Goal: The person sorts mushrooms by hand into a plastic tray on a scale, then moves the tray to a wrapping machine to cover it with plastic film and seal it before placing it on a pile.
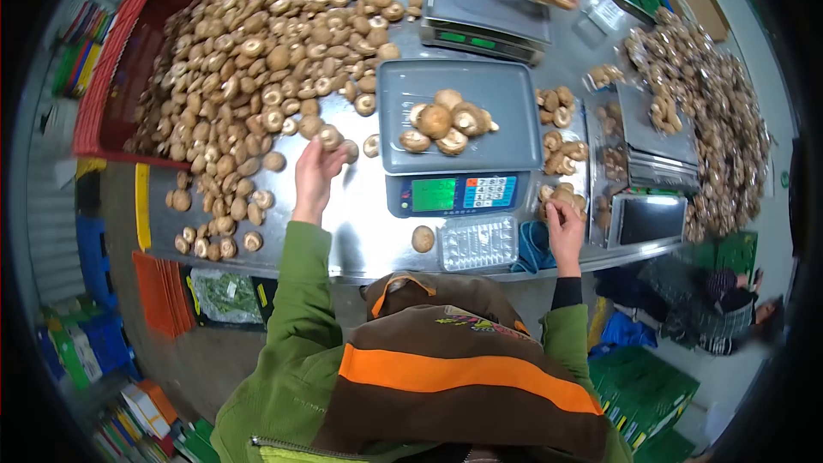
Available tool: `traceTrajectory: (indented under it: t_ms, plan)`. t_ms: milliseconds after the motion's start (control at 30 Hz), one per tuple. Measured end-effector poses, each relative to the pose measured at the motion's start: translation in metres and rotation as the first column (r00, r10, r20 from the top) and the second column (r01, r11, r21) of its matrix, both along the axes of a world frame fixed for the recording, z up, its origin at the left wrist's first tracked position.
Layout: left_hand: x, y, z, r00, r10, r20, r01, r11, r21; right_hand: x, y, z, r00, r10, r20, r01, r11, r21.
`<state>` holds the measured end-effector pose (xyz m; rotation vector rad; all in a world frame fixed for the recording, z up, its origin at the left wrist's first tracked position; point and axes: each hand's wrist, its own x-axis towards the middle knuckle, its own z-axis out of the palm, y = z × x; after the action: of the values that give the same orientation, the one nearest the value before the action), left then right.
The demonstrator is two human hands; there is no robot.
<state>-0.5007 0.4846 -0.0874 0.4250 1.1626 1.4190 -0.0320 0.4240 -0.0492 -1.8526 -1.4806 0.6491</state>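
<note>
1. With right hand (566,234) at mushrooms (567,195) right of centre, touch lightly; cannot tell whether pinching.
2. Pinching a brown mushroom (329,135) in left hand (315,177), left of centre: press softly, sparing the cap.
3. Avoid bumping the grey weighing tray (514,86), upper centre.

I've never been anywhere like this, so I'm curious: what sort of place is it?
Probably a mushroom packing room: loose mushrooms are heaped on a metal table, a digital scale bears a tray of more, and what look like wrapped packs are piled at the right.
</note>
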Motion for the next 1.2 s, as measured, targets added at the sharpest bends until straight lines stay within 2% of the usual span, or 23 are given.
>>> traceTrajectory:
  t_ms: [167,200,300,367,400,433,467,500,567,633,700,733,767,833,867,900,967,1033,1067,1100,1133,1167,1200]
  plan:
    - [0.013,-0.004,0.023,0.992,0.001,0.124,-0.005,0.999,0.033,-0.007,0.003,-0.004,0.994,0.047,-0.101,-0.048,0.999,-0.014]
    - [0.013,-0.004,0.018,0.966,0.013,0.259,-0.018,1.0,0.017,-0.006,0.004,-0.009,0.99,0.031,-0.137,-0.037,0.999,-0.036]
    - [0.028,0.001,0.024,0.929,0.06,0.366,-0.048,0.998,-0.042,-0.008,0.009,-0.005,0.988,0.001,-0.155,-0.008,0.999,-0.047]
    - [0.043,0.014,0.031,0.959,-0.003,0.282,0.008,1.0,-0.016,-0.012,0.018,-0.004,0.991,0.06,-0.121,-0.067,0.996,-0.055]
    - [0.053,0.023,0.041,0.981,-0.15,-0.123,0.15,0.989,-0.007,-0.014,0.023,-0.005,0.99,0.076,-0.116,-0.08,0.996,-0.027]
    - [0.065,0.033,0.048,0.82,-0.265,-0.508,0.279,0.959,-0.05,-0.019,0.027,-0.001,0.992,0.073,-0.106,-0.075,0.997,-0.019]
    - [0.081,0.043,0.056,0.746,-0.156,-0.648,0.29,0.951,0.105,-0.024,0.031,0.004,0.99,0.106,-0.098,-0.107,0.994,-0.005]
    - [0.092,0.049,0.066,0.54,-0.133,-0.831,0.388,0.916,0.106,-0.029,0.036,0.009,0.986,0.14,-0.09,-0.139,0.99,0.01]
    - [0.107,0.061,0.075,0.293,-0.014,-0.956,0.556,0.816,0.158,-0.036,0.04,0.016,0.985,0.131,-0.111,-0.13,0.991,0.013]
    - [0.113,0.076,0.068,0.088,-0.085,-0.992,0.653,0.757,-0.006,-0.039,0.046,0.021,0.983,0.182,-0.023,-0.181,0.982,0.048]
    - [0.113,0.088,0.059,0.046,-0.078,-0.996,0.659,0.752,-0.028,-0.035,0.048,0.019,0.987,0.158,-0.033,-0.159,0.987,-0.003]
    - [0.11,0.09,0.073,0.089,-0.142,-0.986,0.668,0.743,-0.047,-0.029,0.047,0.009,0.988,0.151,-0.036,-0.149,0.988,0.039]
    - [0.105,0.094,0.08,0.22,-0.154,-0.963,0.689,0.724,0.042,-0.022,0.046,-0.003,0.989,0.141,-0.039,-0.138,0.988,0.07]
    - [0.094,0.101,0.078,0.529,-0.377,-0.761,0.637,0.769,0.062,-0.011,0.041,-0.004,0.985,0.149,0.082,-0.157,0.983,0.098]
    - [0.09,0.102,0.086,0.757,-0.488,-0.436,0.574,0.815,0.085,-0.011,0.038,0.002,0.993,0.108,0.043,-0.11,0.992,0.067]
    - [0.084,0.104,0.095,0.86,-0.51,-0.032,0.511,0.857,0.071,-0.01,0.034,0.007,0.998,0.065,0.006,-0.065,0.997,0.028]
    - [0.06,0.124,0.094,0.836,-0.465,0.293,0.457,0.884,0.098,0.0,0.026,0.007,0.999,0.022,0.044,-0.021,1.0,-0.017]
    - [0.03,0.179,0.099,0.743,-0.468,0.479,0.405,0.883,0.236,0.015,0.018,-0.007,0.999,-0.035,0.005,0.035,0.999,0.002]
    - [0.027,0.214,0.136,0.8,-0.262,0.539,0.215,0.965,0.15,0.018,0.019,-0.01,0.996,-0.088,-0.033,0.088,0.996,0.003]
    - [-0.005,0.293,0.117,0.85,-0.28,0.446,0.181,0.951,0.251,0.015,0.024,-0.004,0.995,-0.091,-0.037,0.092,0.996,0.02]
    - [-0.024,0.356,0.146,0.955,-0.252,0.16,0.191,0.928,0.321,0.01,0.023,0.006,0.988,-0.138,-0.062,0.137,0.99,-0.022]
    - [-0.03,0.381,0.21,0.982,-0.173,0.078,0.135,0.924,0.357,0.006,0.024,0.012,0.979,-0.184,-0.082,0.18,0.982,-0.064]
    - [-0.039,0.416,0.241,0.981,-0.083,0.177,0.015,0.935,0.355,0.005,0.024,0.01,0.983,-0.176,-0.052,0.174,0.984,-0.034]
